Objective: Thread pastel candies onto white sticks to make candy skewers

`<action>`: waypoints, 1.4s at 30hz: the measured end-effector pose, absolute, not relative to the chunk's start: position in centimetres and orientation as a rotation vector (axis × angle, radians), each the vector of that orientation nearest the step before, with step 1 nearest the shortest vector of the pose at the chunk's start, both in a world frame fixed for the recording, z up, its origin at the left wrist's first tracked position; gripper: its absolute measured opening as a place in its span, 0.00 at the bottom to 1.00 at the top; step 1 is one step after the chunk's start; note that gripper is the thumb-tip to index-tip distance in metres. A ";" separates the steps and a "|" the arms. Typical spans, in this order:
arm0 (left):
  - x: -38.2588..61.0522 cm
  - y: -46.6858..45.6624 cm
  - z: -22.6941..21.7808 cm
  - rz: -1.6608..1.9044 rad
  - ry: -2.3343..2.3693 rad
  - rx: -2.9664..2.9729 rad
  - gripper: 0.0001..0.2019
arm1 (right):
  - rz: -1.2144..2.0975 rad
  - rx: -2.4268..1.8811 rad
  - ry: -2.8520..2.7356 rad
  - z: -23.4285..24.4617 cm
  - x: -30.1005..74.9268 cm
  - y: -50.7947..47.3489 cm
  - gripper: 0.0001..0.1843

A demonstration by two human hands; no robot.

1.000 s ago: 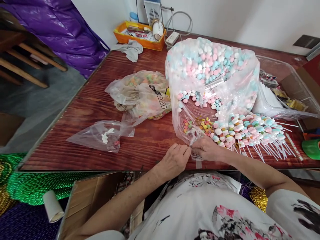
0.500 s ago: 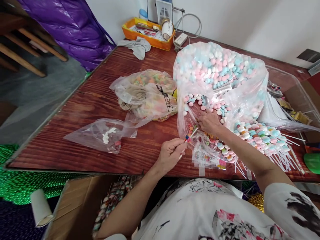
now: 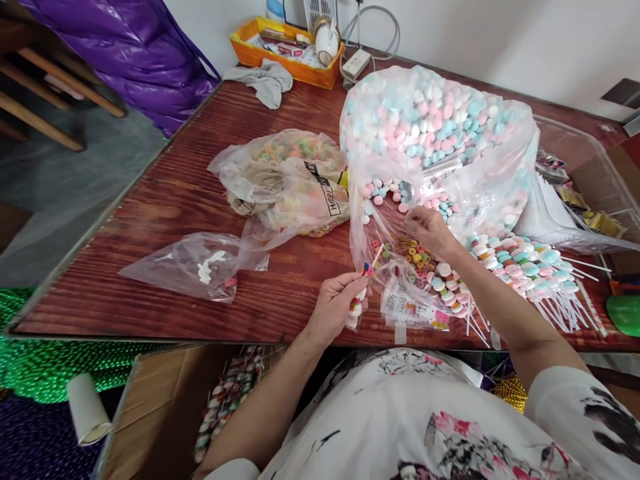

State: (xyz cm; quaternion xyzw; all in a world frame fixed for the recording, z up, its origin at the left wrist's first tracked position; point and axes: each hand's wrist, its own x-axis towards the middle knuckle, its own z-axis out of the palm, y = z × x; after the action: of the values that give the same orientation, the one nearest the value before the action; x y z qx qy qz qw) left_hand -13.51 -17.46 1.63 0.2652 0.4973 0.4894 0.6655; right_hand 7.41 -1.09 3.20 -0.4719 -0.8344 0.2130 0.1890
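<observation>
The big open bag (image 3: 440,133) of pastel discs could slump and spill across the table (image 3: 190,193) if tugged. Two smaller bags (image 3: 285,177) lie beside it. The right hand (image 3: 430,230) reaches in, fingers curled over loose discs. The left hand (image 3: 337,303) pinches one stick (image 3: 373,260), which could snag the plastic.

White wall (image 3: 500,40) behind wooden table (image 3: 200,193); grey floor (image 3: 60,193) left.

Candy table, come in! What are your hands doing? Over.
Left hand shut on thin white candy stick. Right hand reaching into clear plastic bag among small pastel candy discs. Finished pastel candy sticks piled beside right forearm.
</observation>
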 end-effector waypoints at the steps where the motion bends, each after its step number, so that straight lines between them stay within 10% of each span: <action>1: -13.4 -17.5 1.7 1.102 1.128 0.595 0.15 | 0.563 -1.315 -2.368 3.3 7.5 -1.2 0.13; 10: -12.7 -17.7 1.5 1.076 1.138 0.614 0.15 | 0.029 -1.482 -2.891 3.5 3.8 -2.6 0.10; 22: -13.3 -17.5 0.5 1.068 1.162 0.698 0.16 | 1.113 -1.103 -1.793 3.8 8.1 -1.8 0.07; 42: -10.7 -17.5 0.8 1.099 1.179 1.073 0.12 | 0.956 -0.989 -1.869 2.0 5.0 -14.1 0.14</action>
State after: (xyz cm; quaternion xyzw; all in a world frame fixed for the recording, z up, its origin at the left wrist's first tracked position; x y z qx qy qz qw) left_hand -10.74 -17.47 0.80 0.4564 0.5018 0.4676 0.5668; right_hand 5.00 -14.06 1.98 -0.3907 -0.7384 0.3777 0.3993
